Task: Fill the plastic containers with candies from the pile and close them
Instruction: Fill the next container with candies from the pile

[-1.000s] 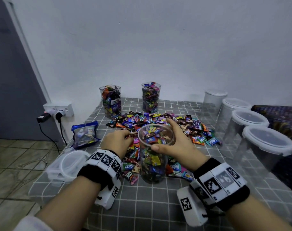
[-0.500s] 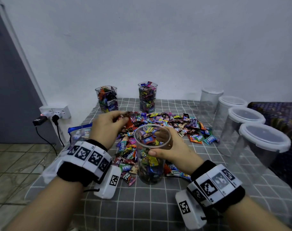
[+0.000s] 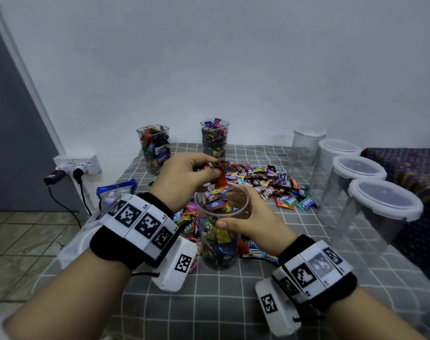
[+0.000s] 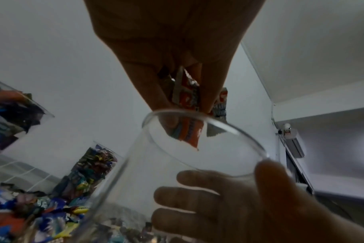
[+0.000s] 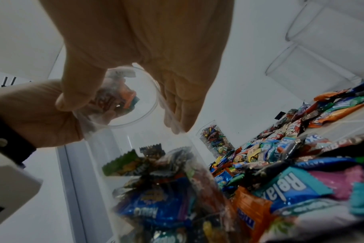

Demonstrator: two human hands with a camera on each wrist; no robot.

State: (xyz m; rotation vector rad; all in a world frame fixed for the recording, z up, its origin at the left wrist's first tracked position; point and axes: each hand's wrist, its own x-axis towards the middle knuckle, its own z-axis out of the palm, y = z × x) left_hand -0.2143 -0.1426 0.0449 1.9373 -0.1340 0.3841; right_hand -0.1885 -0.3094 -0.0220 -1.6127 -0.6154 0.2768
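A clear plastic container [image 3: 220,241], mostly full of wrapped candies, stands on the grey checked cloth [image 3: 209,303]. My right hand [image 3: 248,217] grips it near the rim [image 4: 208,139]. My left hand [image 3: 184,177] hovers just above the opening and pinches a few candies [image 3: 220,179], with an orange wrapper [image 4: 189,129] hanging into the mouth. The candy pile [image 3: 270,185] lies behind the container. The same container [image 5: 148,172] shows in the right wrist view, with my thumb and fingers [image 5: 177,105] round its rim.
Two filled open containers [image 3: 155,148] [image 3: 214,137] stand at the back by the wall. Several empty lidded containers [image 3: 378,217] line the right side. A loose lid [image 3: 86,231] and a blue bag [image 3: 115,192] lie at the left edge, near a wall socket [image 3: 76,165].
My left hand has lifted from the pile with candies and moved right, over the container's mouth. The right hand has kept its hold on the container.
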